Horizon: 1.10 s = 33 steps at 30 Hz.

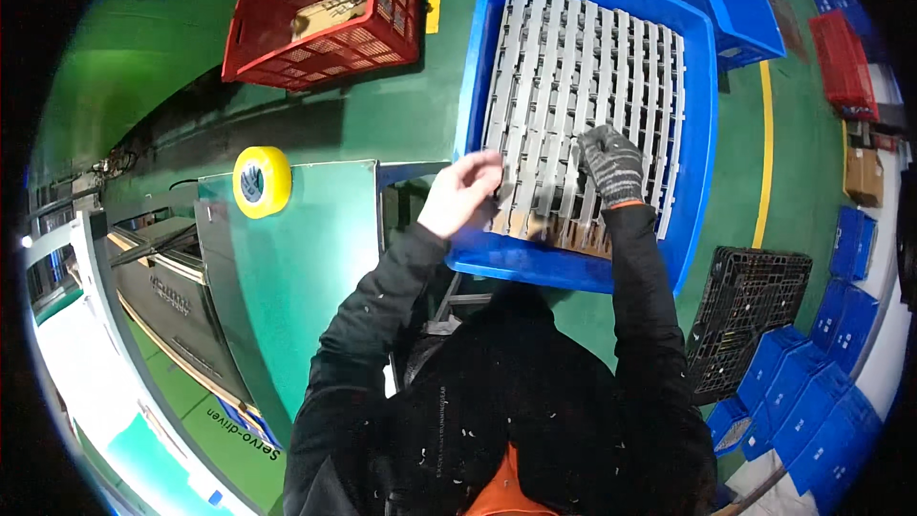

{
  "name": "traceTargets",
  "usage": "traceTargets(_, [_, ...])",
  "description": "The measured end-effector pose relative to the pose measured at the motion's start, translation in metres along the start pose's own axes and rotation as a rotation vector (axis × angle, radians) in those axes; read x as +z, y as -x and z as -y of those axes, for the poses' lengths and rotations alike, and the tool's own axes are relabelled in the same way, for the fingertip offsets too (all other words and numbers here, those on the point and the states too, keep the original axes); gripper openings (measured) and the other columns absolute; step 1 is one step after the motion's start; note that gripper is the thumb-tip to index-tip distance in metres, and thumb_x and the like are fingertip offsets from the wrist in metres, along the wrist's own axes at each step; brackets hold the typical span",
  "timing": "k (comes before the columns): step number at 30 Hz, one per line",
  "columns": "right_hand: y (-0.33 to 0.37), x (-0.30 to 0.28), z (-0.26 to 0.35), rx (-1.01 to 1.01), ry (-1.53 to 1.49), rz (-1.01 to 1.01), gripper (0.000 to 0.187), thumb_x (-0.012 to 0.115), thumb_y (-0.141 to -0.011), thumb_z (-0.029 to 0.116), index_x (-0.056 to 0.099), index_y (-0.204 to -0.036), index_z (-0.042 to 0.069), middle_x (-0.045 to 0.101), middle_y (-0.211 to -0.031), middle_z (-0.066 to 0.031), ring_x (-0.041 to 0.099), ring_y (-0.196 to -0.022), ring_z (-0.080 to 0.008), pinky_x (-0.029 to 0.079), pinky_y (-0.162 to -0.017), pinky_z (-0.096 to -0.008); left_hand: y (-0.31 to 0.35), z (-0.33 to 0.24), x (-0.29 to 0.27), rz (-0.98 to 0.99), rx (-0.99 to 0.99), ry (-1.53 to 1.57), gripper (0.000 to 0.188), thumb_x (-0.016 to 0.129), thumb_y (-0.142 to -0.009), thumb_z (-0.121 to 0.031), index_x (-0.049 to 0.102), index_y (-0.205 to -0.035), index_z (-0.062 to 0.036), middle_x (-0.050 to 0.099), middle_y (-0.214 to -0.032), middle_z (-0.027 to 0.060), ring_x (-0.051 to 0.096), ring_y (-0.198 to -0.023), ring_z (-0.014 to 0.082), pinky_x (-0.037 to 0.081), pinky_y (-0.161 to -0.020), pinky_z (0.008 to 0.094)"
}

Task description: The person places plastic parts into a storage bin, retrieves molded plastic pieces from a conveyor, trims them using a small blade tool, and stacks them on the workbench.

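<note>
Rows of long light-grey notched strips (535, 86) lie side by side in a large blue crate (709, 134), with dark gaps between them. My bare left hand (463, 194) hovers at the crate's left side, near the ends of the strips. Its thumb and fingers are apart and nothing shows between them. A grey knitted glove with an orange cuff covers my right hand (611, 167). That hand is over the strips right of the middle, its fingers curled down onto one strip; the fingertips are partly hidden. Brown cardboard (583, 237) shows beneath the strips' near ends.
Left of me, a roll of yellow tape (275, 182) stands on a green table (325, 258). A red basket (315, 19) sits on the floor beyond. Another blue crate (731, 0) is at the far right. A black pallet (750, 320) and stacked blue bins (812, 411) stand at right.
</note>
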State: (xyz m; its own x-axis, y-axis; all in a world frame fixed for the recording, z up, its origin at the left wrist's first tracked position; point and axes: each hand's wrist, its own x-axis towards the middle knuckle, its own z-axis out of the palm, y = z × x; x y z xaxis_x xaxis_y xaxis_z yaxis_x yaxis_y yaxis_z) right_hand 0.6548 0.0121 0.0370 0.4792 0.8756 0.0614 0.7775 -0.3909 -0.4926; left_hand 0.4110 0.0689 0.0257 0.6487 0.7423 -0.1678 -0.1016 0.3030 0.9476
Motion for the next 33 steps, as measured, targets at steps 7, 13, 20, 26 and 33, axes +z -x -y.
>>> traceTargets(7, [0.152, 0.048, 0.139, -0.035, -0.743, 0.284, 0.010, 0.053, -0.081, 0.009, 0.059, -0.086, 0.002, 0.062, -0.071, -0.0084, 0.059, -0.064, -0.0145, 0.046, -0.057, -0.0276, 0.223, 0.030, -0.082, -0.356, -0.086, 0.040, 0.023, 0.050, -0.086, -0.010, 0.053, -0.105, 0.0011, 0.060, -0.096, 0.0078, 0.056, -0.088, 0.0139, 0.044, -0.080, 0.0270])
traceTargets(13, [0.254, 0.069, 0.149, -0.414, -0.662, 0.414, 0.009, 0.057, -0.078, 0.012, 0.058, -0.081, 0.004, 0.059, -0.072, -0.0135, 0.058, -0.064, -0.0289, 0.046, -0.057, -0.0342, 0.309, 0.045, -0.077, -0.434, -0.226, -0.046, 0.024, 0.051, -0.086, -0.018, 0.053, -0.104, -0.0026, 0.059, -0.095, 0.0045, 0.056, -0.086, 0.0113, 0.043, -0.078, 0.0251])
traceTargets(20, [0.354, 0.120, 0.265, -0.715, -0.316, 0.726, 0.022, 0.055, -0.077, 0.024, 0.060, -0.092, 0.008, 0.059, -0.093, -0.0121, 0.056, -0.085, -0.0272, 0.045, -0.073, -0.0377, 0.479, 0.022, -0.148, -0.895, -0.156, -0.025, 0.026, 0.053, -0.085, -0.017, 0.054, -0.102, 0.0020, 0.059, -0.093, 0.0097, 0.057, -0.082, 0.0135, 0.046, -0.071, 0.0239])
traceTargets(26, [0.437, 0.202, 0.313, -1.157, 0.152, 0.519, 0.029, 0.052, -0.076, 0.022, 0.056, -0.102, 0.011, 0.054, -0.107, -0.0095, 0.050, -0.100, -0.0251, 0.041, -0.082, -0.0383, 0.600, 0.072, -0.199, -1.273, -0.104, 0.152, 0.016, 0.053, -0.084, -0.013, 0.056, -0.094, -0.0010, 0.061, -0.087, 0.0052, 0.057, -0.073, 0.0073, 0.044, -0.062, 0.0182])
traceTargets(33, [0.437, 0.223, 0.346, -0.985, 0.412, 0.681, 0.018, 0.053, -0.072, 0.018, 0.057, -0.088, 0.011, 0.057, -0.084, -0.0072, 0.056, -0.081, -0.0226, 0.046, -0.067, -0.0368, 0.566, 0.062, -0.263, -1.105, -0.016, 0.109, 0.017, 0.053, -0.084, -0.013, 0.056, -0.095, -0.0004, 0.060, -0.086, 0.0035, 0.055, -0.073, 0.0071, 0.043, -0.063, 0.0183])
